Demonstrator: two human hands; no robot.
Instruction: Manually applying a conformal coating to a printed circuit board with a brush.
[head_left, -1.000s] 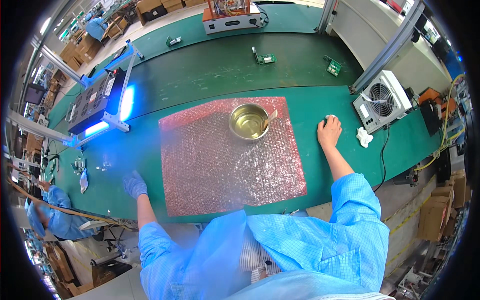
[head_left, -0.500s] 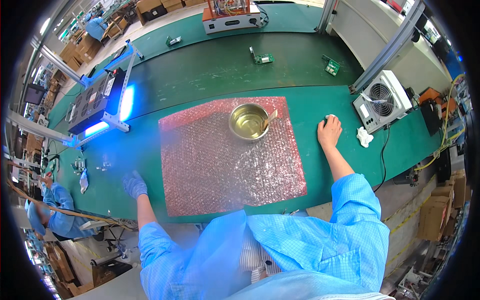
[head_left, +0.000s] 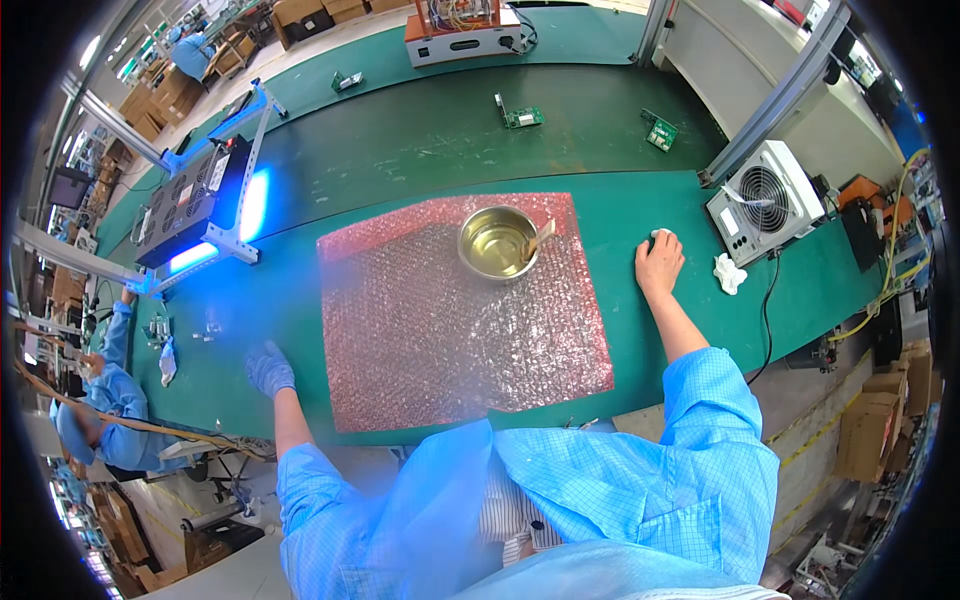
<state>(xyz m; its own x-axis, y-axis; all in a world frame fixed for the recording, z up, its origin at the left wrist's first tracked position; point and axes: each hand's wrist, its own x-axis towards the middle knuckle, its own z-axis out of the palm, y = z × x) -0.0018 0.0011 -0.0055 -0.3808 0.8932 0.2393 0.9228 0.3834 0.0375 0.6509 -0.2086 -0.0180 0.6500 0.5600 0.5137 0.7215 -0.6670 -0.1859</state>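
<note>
My left hand (head_left: 270, 369), in a pale blue glove, rests on the green table left of a pink bubble-wrap sheet (head_left: 420, 350); its fingers lie stretched out and hold nothing that I can see. To the right of the sheet, my bare right hand (head_left: 660, 264) lies on the table with its fingers somewhat apart. Something small and white (head_left: 661, 233) shows at its fingertips, perhaps a finger covering. A round metal bowl (head_left: 466, 262) of clear yellowish liquid stands on the far part of the sheet. A brush or stick with a light handle (head_left: 542, 236) leans in it.
Left stands a fan unit (head_left: 190, 200) with blue lamps. Right are a white fan box (head_left: 765, 205) and a crumpled white cloth (head_left: 729, 274). Circuit boards (head_left: 523, 118) (head_left: 659, 132) lie on the dark strip beyond. A co-worker (head_left: 120, 400) sits at the left.
The two circuit boards on the dark strip have shifted slightly left. The co-worker at the left has stretched an arm forward. Both my hands have stayed in place.
</note>
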